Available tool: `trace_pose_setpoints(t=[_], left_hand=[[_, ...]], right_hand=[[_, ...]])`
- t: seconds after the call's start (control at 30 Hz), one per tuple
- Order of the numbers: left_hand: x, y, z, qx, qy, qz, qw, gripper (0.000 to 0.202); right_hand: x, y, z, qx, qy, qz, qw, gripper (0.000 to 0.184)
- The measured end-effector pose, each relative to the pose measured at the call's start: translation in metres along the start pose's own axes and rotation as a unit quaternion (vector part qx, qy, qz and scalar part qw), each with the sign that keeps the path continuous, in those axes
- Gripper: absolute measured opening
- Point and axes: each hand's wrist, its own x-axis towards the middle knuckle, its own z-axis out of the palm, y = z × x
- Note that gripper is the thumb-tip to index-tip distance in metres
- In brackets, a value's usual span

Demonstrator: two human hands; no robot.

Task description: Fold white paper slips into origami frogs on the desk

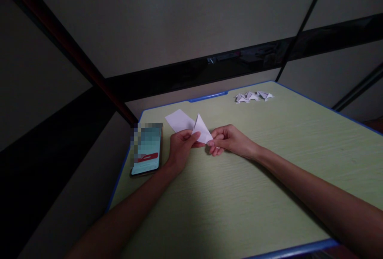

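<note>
A white paper strip (pixel 191 126) lies on the pale green desk (pixel 233 195), its right end folded up into a triangle. My left hand (pixel 180 149) pinches the paper at the left side of the fold, fingers curled. My right hand (pixel 229 140) pinches the triangle's lower right corner, fingers closed. Both forearms rest across the desk top.
A phone (pixel 147 149) with a lit screen lies at the desk's left edge, just left of my left hand. Several small folded white paper pieces (pixel 253 96) sit at the far edge. The desk has a blue rim (pixel 208 97); dark floor lies to the left.
</note>
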Motion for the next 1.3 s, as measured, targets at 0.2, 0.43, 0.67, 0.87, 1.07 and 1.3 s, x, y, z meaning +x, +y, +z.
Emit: trace_pose_setpoints(t=[0.2, 0.43, 0.67, 0.87, 1.07, 1.3], left_hand=[[0.000, 0.000, 0.000, -0.022, -0.003, -0.001, 1.000, 0.018], [-0.001, 0.002, 0.000, 0.014, -0.057, -0.002, 0.998, 0.017], [-0.001, 0.000, 0.000, -0.005, -0.085, -0.016, 0.996, 0.020], [0.004, -0.005, -0.005, -0.057, -0.151, -0.028, 0.986, 0.017], [0.006, -0.003, -0.004, -0.104, -0.154, -0.059, 0.981, 0.018], [-0.001, 0.001, 0.001, -0.037, -0.079, -0.032, 0.996, 0.018]], right_hand=[[0.000, 0.001, 0.001, -0.048, 0.001, -0.028, 0.998, 0.022], [-0.002, 0.002, 0.002, -0.061, 0.017, -0.028, 0.998, 0.022], [-0.003, 0.000, 0.002, -0.054, 0.026, -0.032, 0.998, 0.016], [-0.002, 0.000, 0.001, -0.014, 0.024, -0.024, 0.999, 0.018], [-0.001, 0.001, -0.001, 0.004, 0.040, -0.044, 0.998, 0.017], [-0.003, 0.000, 0.009, -0.022, 0.054, -0.051, 0.997, 0.018]])
